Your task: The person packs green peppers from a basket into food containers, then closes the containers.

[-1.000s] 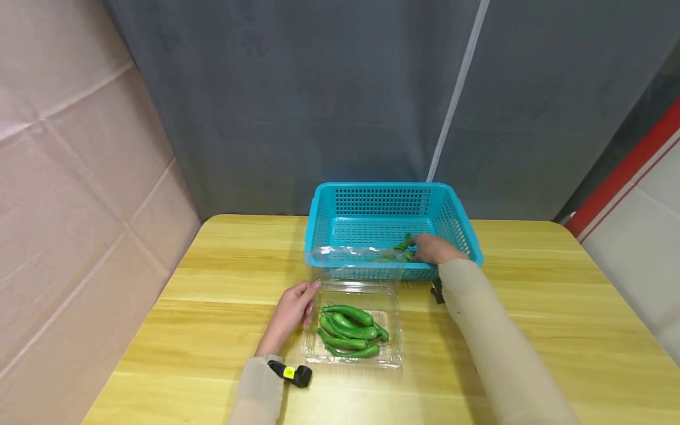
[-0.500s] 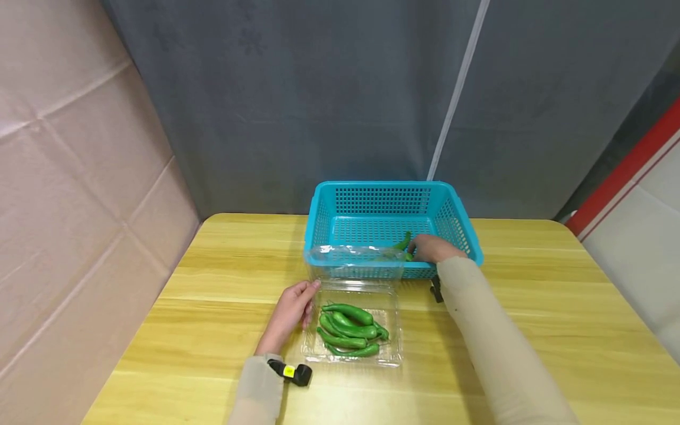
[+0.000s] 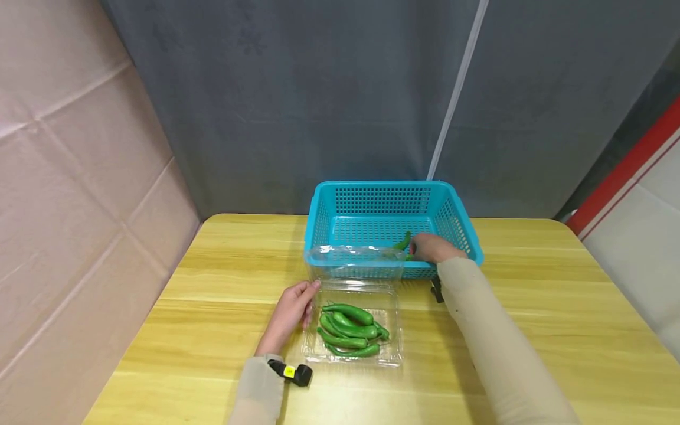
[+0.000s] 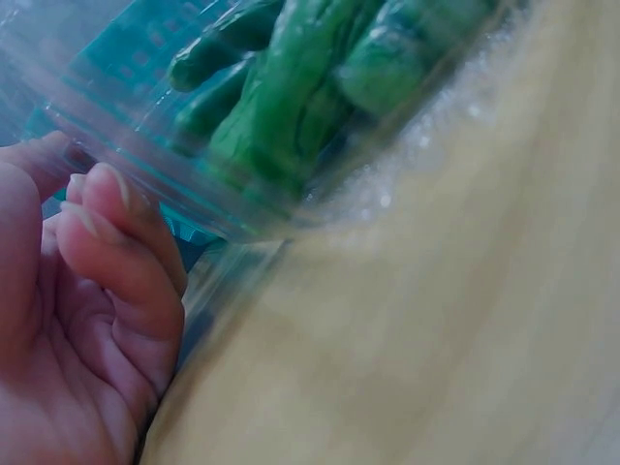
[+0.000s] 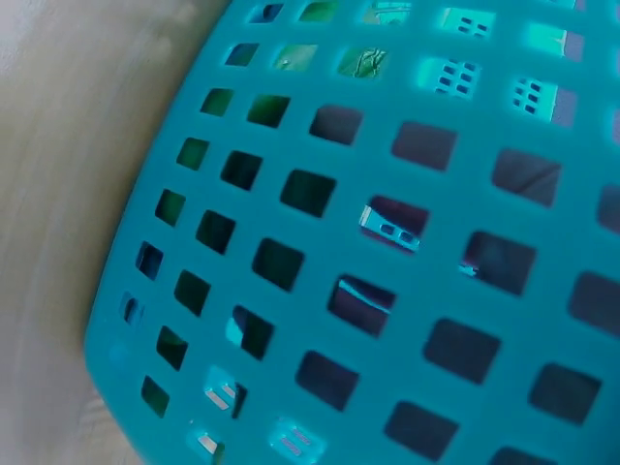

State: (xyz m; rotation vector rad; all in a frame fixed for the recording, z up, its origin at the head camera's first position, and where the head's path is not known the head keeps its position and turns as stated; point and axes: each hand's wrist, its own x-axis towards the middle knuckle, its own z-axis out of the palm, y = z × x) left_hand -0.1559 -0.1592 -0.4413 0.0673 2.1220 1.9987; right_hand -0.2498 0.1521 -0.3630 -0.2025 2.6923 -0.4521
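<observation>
My left hand [image 3: 291, 306] pinches the left edge of a clear plastic clamshell box [image 3: 392, 301] near its hinge, thumb on top. The box lies with its lid raised against the basket. Several green chili peppers [image 3: 347, 330] lie in it; through its clear wall the left wrist view shows green peppers [image 4: 291, 87] close to my curled fingers [image 4: 126, 252]. My right hand [image 3: 432, 248] reaches into a blue plastic basket [image 3: 382, 184], its fingers bent down at more green peppers [image 3: 404, 241]. Basket wall and hand hide what the fingertips grip.
The wooden table [image 3: 223, 265] carries the basket behind the box. In the right wrist view the perforated basket wall [image 5: 378, 281] fills most of the picture, with green showing through some holes. A grey curtain [image 3: 319, 106] hangs behind the table.
The right hand stays in the basket, its fingers drawn in a little more at the peppers. The left hand, the box and the peppers in it keep their places.
</observation>
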